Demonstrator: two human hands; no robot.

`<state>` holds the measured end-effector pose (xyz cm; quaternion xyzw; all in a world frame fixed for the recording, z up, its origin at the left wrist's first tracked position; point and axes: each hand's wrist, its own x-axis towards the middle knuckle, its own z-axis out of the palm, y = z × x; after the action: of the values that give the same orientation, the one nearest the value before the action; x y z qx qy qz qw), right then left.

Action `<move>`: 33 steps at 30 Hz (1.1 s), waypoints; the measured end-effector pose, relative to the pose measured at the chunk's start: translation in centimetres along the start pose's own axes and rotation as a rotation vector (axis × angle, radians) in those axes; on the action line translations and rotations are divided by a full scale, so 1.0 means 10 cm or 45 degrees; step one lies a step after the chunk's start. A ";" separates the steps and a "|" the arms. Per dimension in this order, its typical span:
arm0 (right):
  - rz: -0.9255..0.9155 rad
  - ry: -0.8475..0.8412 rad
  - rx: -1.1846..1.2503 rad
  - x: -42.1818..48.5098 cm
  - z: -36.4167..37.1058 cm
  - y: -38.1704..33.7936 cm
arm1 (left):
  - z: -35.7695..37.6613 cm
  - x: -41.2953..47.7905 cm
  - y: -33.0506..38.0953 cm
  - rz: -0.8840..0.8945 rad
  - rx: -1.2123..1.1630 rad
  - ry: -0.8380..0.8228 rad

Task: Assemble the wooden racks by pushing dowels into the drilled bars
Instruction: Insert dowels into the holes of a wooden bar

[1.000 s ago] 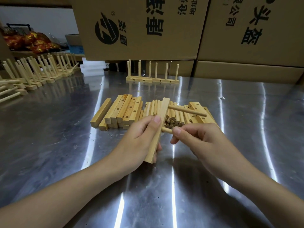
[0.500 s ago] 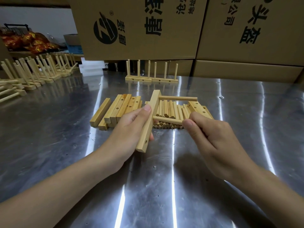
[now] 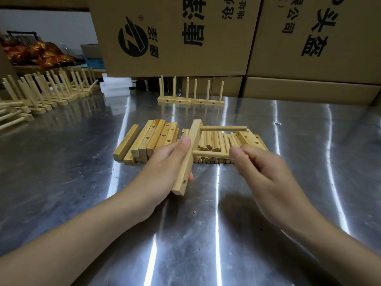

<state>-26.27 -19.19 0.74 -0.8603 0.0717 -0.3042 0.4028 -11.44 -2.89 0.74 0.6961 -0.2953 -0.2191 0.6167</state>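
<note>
While my left hand (image 3: 165,170) grips the bar (image 3: 188,162) above the counter (image 3: 61,182), fingers (image 3: 236,152) of my right hand (image 3: 266,178) pinch a dowel (image 3: 210,153) stuck in the bar's middle; a second dowel (image 3: 222,128) juts from the bar's far end.

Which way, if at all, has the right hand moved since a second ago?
Yes. Against the loose dowel pile, the right hand moved rightward, away from the held bar, toward the free end of the dowel.

The left hand (image 3: 165,166) grips a drilled bar (image 3: 188,159) above the steel desk (image 3: 309,162). Two dowels stick out from it sideways. The right hand (image 3: 266,174) pinches the nearer dowel (image 3: 210,154); the farther dowel (image 3: 223,128) is free.
</note>
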 end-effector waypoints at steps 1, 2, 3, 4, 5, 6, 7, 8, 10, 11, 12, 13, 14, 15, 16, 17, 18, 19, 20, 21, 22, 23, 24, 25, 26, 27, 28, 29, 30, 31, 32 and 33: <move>-0.105 0.054 -0.225 -0.01 -0.01 0.00 | -0.01 0.01 0.00 -0.087 -0.050 -0.020; -0.167 0.090 -0.379 -0.01 -0.03 -0.01 | -0.01 0.02 0.00 -0.151 -0.093 -0.043; -0.193 0.111 -0.443 -0.01 -0.04 -0.01 | 0.00 0.02 -0.01 -0.189 -0.128 -0.062; -0.197 0.125 -0.442 0.00 -0.03 0.00 | 0.01 0.02 -0.01 -0.206 -0.153 -0.070; -0.185 0.130 -0.397 0.00 -0.01 0.02 | 0.01 0.02 -0.01 -0.207 -0.164 -0.066; -0.159 0.136 -0.330 -0.01 0.03 0.04 | 0.03 0.01 -0.02 -0.194 -0.153 -0.053; -0.122 0.136 -0.259 -0.01 0.06 0.05 | 0.04 0.01 -0.02 -0.166 -0.120 -0.033; -0.074 0.126 -0.199 -0.02 0.09 0.06 | 0.05 0.01 -0.02 -0.125 -0.062 -0.010; 0.051 0.080 -0.086 -0.02 0.13 0.06 | 0.06 -0.02 -0.02 0.004 0.092 0.027; 0.134 0.055 0.021 -0.01 0.14 0.06 | 0.07 -0.03 -0.03 0.101 0.171 0.036; 0.245 0.033 0.182 -0.01 0.14 0.05 | 0.07 -0.05 -0.03 0.208 0.245 0.049; 0.369 0.007 0.369 -0.01 0.14 0.04 | 0.07 -0.06 -0.04 0.302 0.299 0.067; 0.475 -0.029 0.538 -0.01 0.13 0.02 | 0.07 -0.07 -0.04 0.372 0.330 0.083; 0.546 -0.064 0.656 -0.01 0.13 0.01 | 0.06 -0.07 -0.05 0.423 0.355 0.095; 0.575 -0.089 0.710 -0.01 0.12 0.00 | 0.05 -0.06 -0.05 0.466 0.380 0.103; 0.561 -0.104 0.717 0.00 0.11 -0.01 | 0.04 -0.05 -0.05 0.492 0.395 0.111; 0.516 -0.110 0.692 0.01 0.10 -0.02 | 0.03 -0.03 -0.04 0.492 0.391 0.107; 0.453 -0.100 0.659 0.01 0.10 -0.04 | 0.02 -0.01 -0.04 0.457 0.360 0.091; 0.373 -0.083 0.620 0.02 0.10 -0.05 | 0.00 0.01 -0.04 0.383 0.293 0.073; 0.253 -0.049 0.520 0.02 0.08 -0.06 | -0.01 0.03 -0.03 0.264 0.194 0.049; 0.101 0.001 0.335 0.02 0.06 -0.05 | -0.03 0.03 -0.01 0.122 0.070 0.009; -0.056 0.059 0.088 0.02 0.03 -0.04 | -0.04 0.04 0.01 -0.002 -0.045 -0.036; -0.173 0.105 -0.126 0.02 0.00 -0.03 | -0.05 0.04 0.02 -0.087 -0.118 -0.078; -0.245 0.129 -0.258 0.02 -0.03 -0.03 | -0.05 0.03 0.02 -0.140 -0.152 -0.110; -0.275 0.140 -0.294 0.01 -0.04 0.00 | -0.04 0.02 0.02 -0.167 -0.156 -0.130; -0.256 0.149 -0.250 0.01 -0.03 0.03 | -0.03 0.01 0.01 -0.165 -0.128 -0.134; -0.197 0.146 -0.162 0.02 0.00 0.07 | 0.00 0.00 0.01 -0.127 -0.072 -0.118; -0.104 0.123 -0.052 0.03 0.04 0.10 | 0.02 -0.01 0.00 -0.062 -0.002 -0.080; 0.000 0.084 0.055 0.04 0.08 0.11 | 0.04 -0.01 -0.01 0.017 0.066 -0.031; 0.106 0.044 0.158 0.04 0.11 0.12 | 0.05 -0.02 -0.02 0.104 0.127 0.006; 0.204 0.010 0.269 0.04 0.13 0.11 | 0.05 -0.03 -0.04 0.200 0.191 0.025; 0.296 -0.016 0.401 0.03 0.14 0.11 | 0.05 -0.04 -0.04 0.291 0.257 0.035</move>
<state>-25.03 -19.10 -0.61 -0.7743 0.1196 -0.2579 0.5654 -11.97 -2.93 0.21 0.7194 -0.3848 -0.1072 0.5683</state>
